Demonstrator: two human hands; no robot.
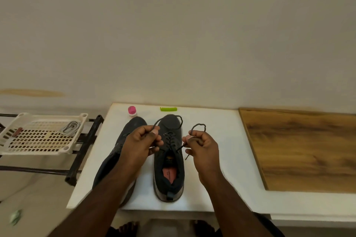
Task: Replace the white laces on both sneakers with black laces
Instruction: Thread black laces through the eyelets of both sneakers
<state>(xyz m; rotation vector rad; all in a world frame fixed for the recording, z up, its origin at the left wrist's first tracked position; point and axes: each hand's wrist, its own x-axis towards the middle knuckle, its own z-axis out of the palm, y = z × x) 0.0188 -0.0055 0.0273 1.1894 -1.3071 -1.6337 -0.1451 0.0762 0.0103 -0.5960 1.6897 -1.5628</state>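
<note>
A plain cream wall [173, 34] is filling the view above a white table [221, 159]; a wooden board [308, 150] is lying at right, a black rack [84, 150] standing left.

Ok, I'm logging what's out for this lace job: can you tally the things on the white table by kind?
Sneakers: 2, the left sneaker and the right sneaker
Black laces: 1, the black lace, threaded through the right sneaker
Pink-capped bottles: 1, the pink-capped bottle
Green pieces: 1, the green piece
Total: 5
</note>
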